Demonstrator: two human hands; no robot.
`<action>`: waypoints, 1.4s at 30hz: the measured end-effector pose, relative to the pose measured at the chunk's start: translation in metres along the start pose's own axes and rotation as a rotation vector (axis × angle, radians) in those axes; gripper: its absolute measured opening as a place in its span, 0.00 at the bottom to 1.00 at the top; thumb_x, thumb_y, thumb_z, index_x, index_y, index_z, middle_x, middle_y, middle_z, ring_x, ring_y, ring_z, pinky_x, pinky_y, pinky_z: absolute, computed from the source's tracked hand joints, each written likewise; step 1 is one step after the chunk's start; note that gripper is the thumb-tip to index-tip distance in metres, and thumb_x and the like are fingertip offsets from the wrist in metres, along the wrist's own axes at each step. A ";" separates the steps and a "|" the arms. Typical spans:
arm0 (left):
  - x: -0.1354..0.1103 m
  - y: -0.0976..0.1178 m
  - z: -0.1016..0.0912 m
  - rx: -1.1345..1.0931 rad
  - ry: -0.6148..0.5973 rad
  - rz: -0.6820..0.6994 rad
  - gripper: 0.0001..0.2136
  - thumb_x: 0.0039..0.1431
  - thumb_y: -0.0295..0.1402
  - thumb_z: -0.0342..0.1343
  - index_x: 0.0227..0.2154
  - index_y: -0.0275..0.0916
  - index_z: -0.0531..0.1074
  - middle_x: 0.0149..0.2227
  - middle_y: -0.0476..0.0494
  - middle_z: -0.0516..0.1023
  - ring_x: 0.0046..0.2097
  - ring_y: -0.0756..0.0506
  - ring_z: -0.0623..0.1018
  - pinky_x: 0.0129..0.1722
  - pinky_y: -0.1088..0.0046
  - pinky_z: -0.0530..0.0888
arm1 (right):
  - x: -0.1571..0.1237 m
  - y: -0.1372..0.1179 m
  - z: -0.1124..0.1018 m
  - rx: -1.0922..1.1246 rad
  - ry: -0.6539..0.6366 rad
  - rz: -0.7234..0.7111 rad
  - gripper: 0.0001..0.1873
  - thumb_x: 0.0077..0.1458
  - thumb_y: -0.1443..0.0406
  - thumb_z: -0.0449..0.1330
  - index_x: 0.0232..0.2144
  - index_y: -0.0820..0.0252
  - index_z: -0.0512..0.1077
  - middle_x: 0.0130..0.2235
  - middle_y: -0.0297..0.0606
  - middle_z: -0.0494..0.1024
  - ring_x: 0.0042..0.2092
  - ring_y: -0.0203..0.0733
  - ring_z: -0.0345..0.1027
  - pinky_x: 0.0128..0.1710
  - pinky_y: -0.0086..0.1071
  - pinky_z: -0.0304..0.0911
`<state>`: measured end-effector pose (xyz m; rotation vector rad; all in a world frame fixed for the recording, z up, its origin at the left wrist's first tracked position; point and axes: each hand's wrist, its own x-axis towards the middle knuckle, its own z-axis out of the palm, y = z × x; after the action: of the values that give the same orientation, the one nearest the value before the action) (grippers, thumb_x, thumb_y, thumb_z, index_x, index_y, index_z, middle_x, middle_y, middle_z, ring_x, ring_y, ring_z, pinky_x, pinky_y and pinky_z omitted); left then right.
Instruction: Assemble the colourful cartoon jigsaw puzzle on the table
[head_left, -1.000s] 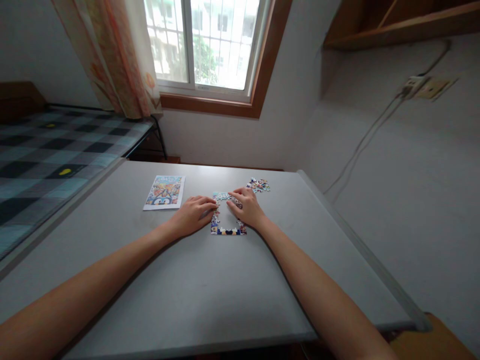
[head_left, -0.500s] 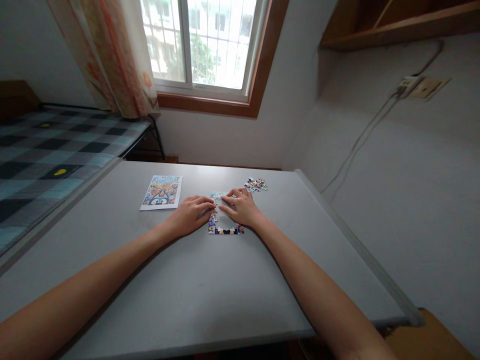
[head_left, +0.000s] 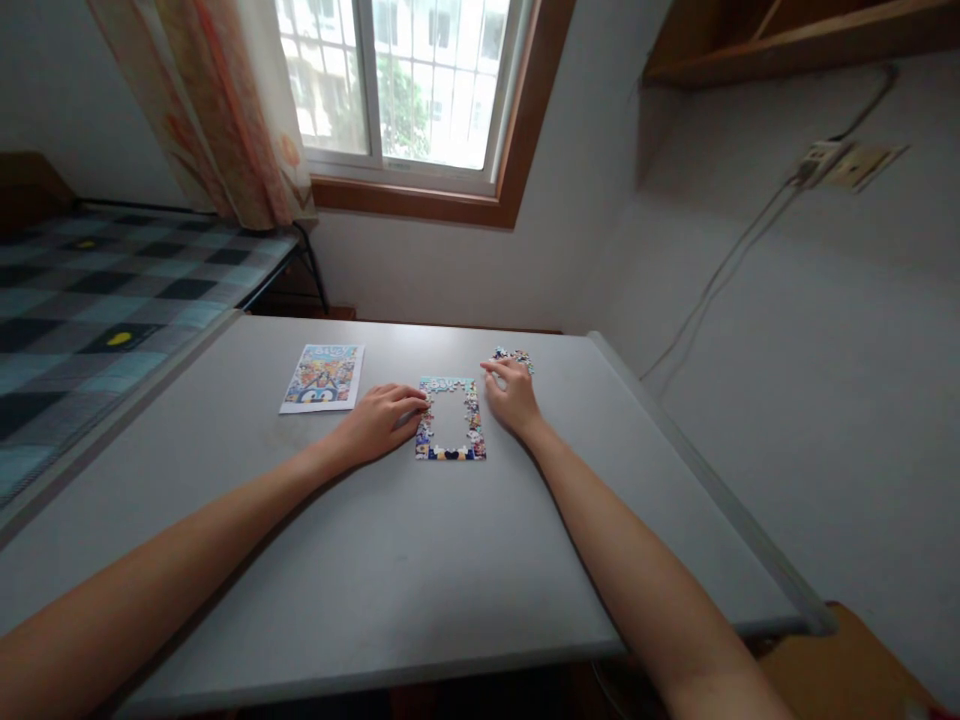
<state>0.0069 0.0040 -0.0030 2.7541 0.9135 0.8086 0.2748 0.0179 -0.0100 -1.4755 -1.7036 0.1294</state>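
A rectangular jigsaw border (head_left: 451, 453), colourful and hollow in the middle, lies on the grey table (head_left: 420, 560). My left hand (head_left: 381, 420) rests flat beside the frame's left edge, fingertips touching it, fingers stretched out. My right hand (head_left: 513, 394) lies to the right of the frame, its fingers reaching onto a small pile of loose puzzle pieces (head_left: 514, 356) at the far right. Whether a piece is under those fingers is hidden.
A printed reference picture (head_left: 323, 377) lies left of the frame. A bed with a checked cover (head_left: 90, 310) stands to the left, a window (head_left: 405, 90) with a curtain behind the table, a wall with a cable and socket (head_left: 825, 165) to the right.
My right hand has left the top right of the puzzle frame and moved right and away to the loose pieces. The left hand has stayed beside the frame.
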 end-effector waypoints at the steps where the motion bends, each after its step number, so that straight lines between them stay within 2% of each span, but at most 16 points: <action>1: 0.000 0.000 0.000 0.002 -0.002 0.000 0.12 0.67 0.36 0.51 0.44 0.42 0.78 0.49 0.41 0.80 0.50 0.41 0.78 0.53 0.56 0.73 | 0.002 0.004 -0.001 0.010 0.016 0.037 0.16 0.59 0.65 0.54 0.42 0.58 0.81 0.42 0.45 0.77 0.48 0.50 0.67 0.55 0.46 0.59; 4: 0.000 0.001 -0.001 -0.002 -0.003 -0.002 0.12 0.67 0.35 0.50 0.44 0.42 0.78 0.48 0.41 0.80 0.50 0.41 0.78 0.52 0.57 0.73 | 0.002 0.005 -0.002 0.001 -0.007 0.038 0.15 0.60 0.64 0.55 0.41 0.58 0.81 0.41 0.44 0.77 0.48 0.49 0.67 0.56 0.45 0.59; 11: 0.000 0.003 -0.002 -0.001 -0.001 -0.001 0.12 0.67 0.35 0.50 0.45 0.41 0.77 0.49 0.41 0.79 0.51 0.40 0.77 0.53 0.56 0.73 | -0.014 -0.025 0.000 -0.125 -0.265 -0.226 0.17 0.62 0.54 0.58 0.47 0.50 0.80 0.50 0.44 0.74 0.53 0.51 0.60 0.58 0.47 0.54; 15: 0.000 0.001 0.000 0.009 -0.003 -0.002 0.12 0.67 0.36 0.50 0.45 0.41 0.77 0.49 0.41 0.79 0.51 0.41 0.77 0.53 0.57 0.72 | -0.018 -0.031 0.001 -0.178 -0.354 -0.258 0.19 0.62 0.50 0.57 0.48 0.48 0.80 0.53 0.43 0.71 0.56 0.53 0.56 0.58 0.50 0.53; 17: 0.000 0.000 0.000 0.011 -0.002 0.000 0.12 0.67 0.36 0.50 0.45 0.41 0.77 0.49 0.41 0.79 0.51 0.41 0.77 0.53 0.58 0.72 | -0.016 -0.030 0.002 -0.168 -0.344 -0.257 0.18 0.63 0.51 0.56 0.47 0.48 0.80 0.53 0.43 0.72 0.56 0.53 0.57 0.58 0.49 0.53; 19: 0.000 -0.001 0.001 0.007 -0.003 0.006 0.12 0.67 0.35 0.50 0.45 0.41 0.77 0.50 0.42 0.79 0.51 0.41 0.77 0.54 0.58 0.72 | -0.011 -0.025 0.000 -0.136 -0.269 -0.225 0.17 0.64 0.54 0.55 0.46 0.51 0.80 0.52 0.43 0.73 0.55 0.51 0.59 0.58 0.46 0.54; 21: 0.000 -0.001 0.001 0.000 -0.001 0.012 0.12 0.67 0.35 0.50 0.45 0.41 0.77 0.50 0.42 0.79 0.52 0.41 0.77 0.53 0.58 0.73 | -0.005 -0.013 -0.005 -0.112 -0.140 -0.140 0.17 0.65 0.59 0.53 0.47 0.54 0.79 0.49 0.44 0.74 0.52 0.49 0.62 0.57 0.44 0.56; 23: 0.000 -0.001 0.001 -0.003 0.000 0.014 0.12 0.67 0.35 0.50 0.45 0.41 0.77 0.50 0.41 0.79 0.51 0.41 0.77 0.53 0.57 0.73 | 0.002 0.003 -0.013 -0.140 0.009 0.016 0.17 0.63 0.64 0.52 0.47 0.57 0.79 0.45 0.46 0.75 0.50 0.50 0.64 0.55 0.43 0.58; 26: 0.000 -0.001 0.000 -0.006 -0.004 0.010 0.12 0.67 0.35 0.50 0.44 0.41 0.77 0.49 0.41 0.79 0.50 0.41 0.78 0.52 0.57 0.73 | 0.008 0.028 -0.025 -0.200 0.114 0.230 0.22 0.57 0.72 0.50 0.47 0.59 0.78 0.43 0.46 0.76 0.46 0.49 0.66 0.52 0.42 0.60; 28: 0.000 -0.001 0.000 -0.012 -0.007 0.006 0.12 0.67 0.36 0.50 0.45 0.41 0.77 0.49 0.41 0.79 0.50 0.41 0.78 0.53 0.57 0.73 | 0.009 0.038 -0.028 -0.234 0.104 0.353 0.22 0.54 0.73 0.50 0.44 0.59 0.79 0.41 0.45 0.76 0.43 0.48 0.67 0.49 0.41 0.62; 30: 0.000 0.000 -0.001 -0.015 -0.009 0.005 0.12 0.67 0.36 0.50 0.45 0.41 0.77 0.49 0.41 0.79 0.50 0.41 0.78 0.53 0.57 0.73 | 0.008 0.041 -0.028 -0.262 0.081 0.390 0.20 0.54 0.71 0.51 0.43 0.58 0.80 0.40 0.44 0.76 0.42 0.48 0.67 0.49 0.42 0.62; 35: 0.001 0.001 -0.001 0.004 -0.001 0.010 0.12 0.67 0.35 0.49 0.45 0.41 0.77 0.49 0.41 0.79 0.50 0.40 0.78 0.52 0.56 0.73 | 0.003 0.031 -0.020 -0.290 0.000 0.287 0.14 0.55 0.64 0.58 0.41 0.56 0.80 0.43 0.43 0.76 0.44 0.49 0.67 0.50 0.42 0.61; 42: 0.001 0.002 -0.001 -0.004 -0.007 0.003 0.12 0.67 0.35 0.50 0.45 0.41 0.77 0.49 0.41 0.79 0.50 0.40 0.78 0.52 0.56 0.73 | 0.002 0.025 -0.021 -0.315 -0.068 0.266 0.14 0.56 0.63 0.58 0.43 0.56 0.79 0.43 0.44 0.76 0.45 0.50 0.67 0.50 0.43 0.61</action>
<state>0.0077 0.0033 -0.0010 2.7535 0.9052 0.7994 0.3078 0.0179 -0.0102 -1.9498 -1.6269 0.0540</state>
